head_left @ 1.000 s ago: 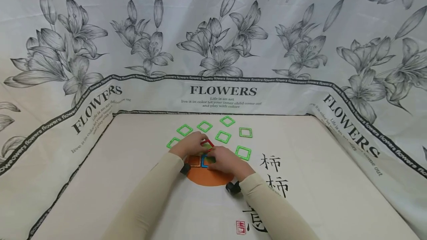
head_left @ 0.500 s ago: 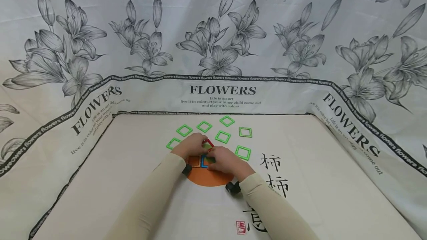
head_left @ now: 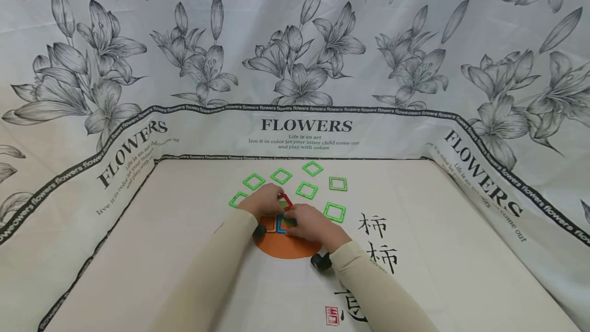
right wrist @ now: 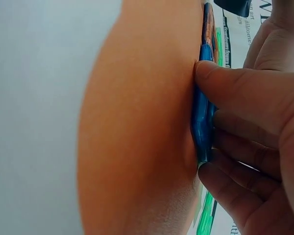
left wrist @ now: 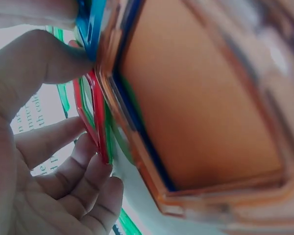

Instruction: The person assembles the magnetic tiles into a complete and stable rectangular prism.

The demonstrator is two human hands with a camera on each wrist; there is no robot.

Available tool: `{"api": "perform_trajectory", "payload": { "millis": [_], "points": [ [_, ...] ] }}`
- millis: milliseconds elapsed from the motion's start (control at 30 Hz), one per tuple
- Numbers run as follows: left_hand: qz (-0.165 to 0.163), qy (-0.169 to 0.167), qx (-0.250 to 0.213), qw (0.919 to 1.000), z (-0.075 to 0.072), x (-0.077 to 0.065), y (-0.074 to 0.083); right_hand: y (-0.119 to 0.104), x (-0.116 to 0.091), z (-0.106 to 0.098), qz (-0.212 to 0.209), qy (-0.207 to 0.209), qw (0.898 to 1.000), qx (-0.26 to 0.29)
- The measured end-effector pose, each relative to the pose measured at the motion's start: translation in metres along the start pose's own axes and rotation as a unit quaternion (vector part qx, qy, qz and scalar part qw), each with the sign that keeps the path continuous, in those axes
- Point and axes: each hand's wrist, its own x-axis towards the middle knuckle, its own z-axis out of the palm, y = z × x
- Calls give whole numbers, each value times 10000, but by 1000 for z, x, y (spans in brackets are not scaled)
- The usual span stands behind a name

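Observation:
Square magnetic tiles lie between the two hands, over a printed orange disc [head_left: 288,250]. My left hand [head_left: 261,200] pinches a red tile [head_left: 287,201]. In the left wrist view its fingers curl against the red tile's [left wrist: 101,125] edge, and the thumb lies close to the corner where the blue tile [left wrist: 91,29] and orange tile [left wrist: 152,188] meet. My right hand [head_left: 312,223] pinches the blue tile [head_left: 279,225], thumb on its near edge in the right wrist view. Beside the blue tile sits the orange tile [head_left: 268,225]. Fingers hide parts of the red and blue tiles.
Several green square tiles lie loose behind the hands, among them one green tile [head_left: 312,168] at the back and another green tile [head_left: 335,212] at the right. Black printed characters [head_left: 381,256] mark the pale tablecloth [head_left: 461,250]. A flowered cloth wall [head_left: 304,70] stands behind and at both sides.

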Motion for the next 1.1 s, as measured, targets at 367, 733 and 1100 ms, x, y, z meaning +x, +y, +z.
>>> {"api": "perform_trajectory", "payload": {
  "millis": [367,733,1100],
  "points": [
    [-46,-70,-28,10000,-4,4,-4,1,1,-1,-14,-7,10000,-67],
    [34,8,-385,9993,-10,-1,-5,4,2,1,8,-24,10000,-91],
    [49,544,-1020,9933,-17,-2,-8,7,3,1,-12,34,9999,-99]
  ]
}}
